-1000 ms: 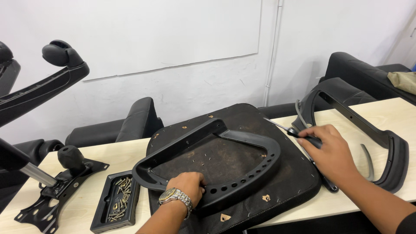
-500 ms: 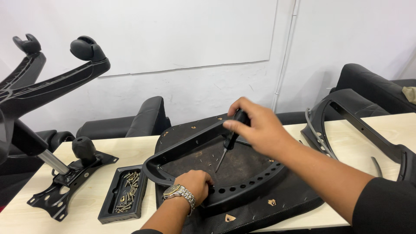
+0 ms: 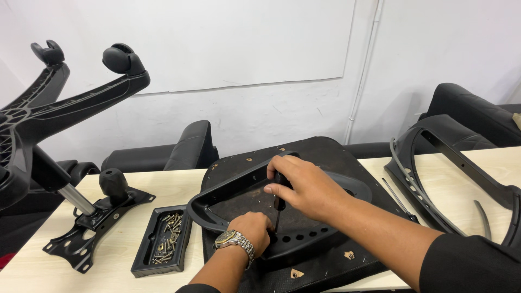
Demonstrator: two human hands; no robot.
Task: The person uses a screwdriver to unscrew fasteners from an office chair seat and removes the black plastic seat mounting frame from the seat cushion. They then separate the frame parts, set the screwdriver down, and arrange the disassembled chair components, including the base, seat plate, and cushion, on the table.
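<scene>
My right hand (image 3: 304, 187) grips the screwdriver (image 3: 279, 203) upright; my left hand (image 3: 252, 230) clamps the armrest (image 3: 217, 198); screws (image 3: 165, 239) remain in the tray.

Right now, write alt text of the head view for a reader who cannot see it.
A right hand holds a black-handled screwdriver upright over a curved black plastic armrest frame, which the left hand with a metal wristwatch steadies on an upturned black chair seat. A black tray of brass screws lies left on the pale wooden table.
</scene>
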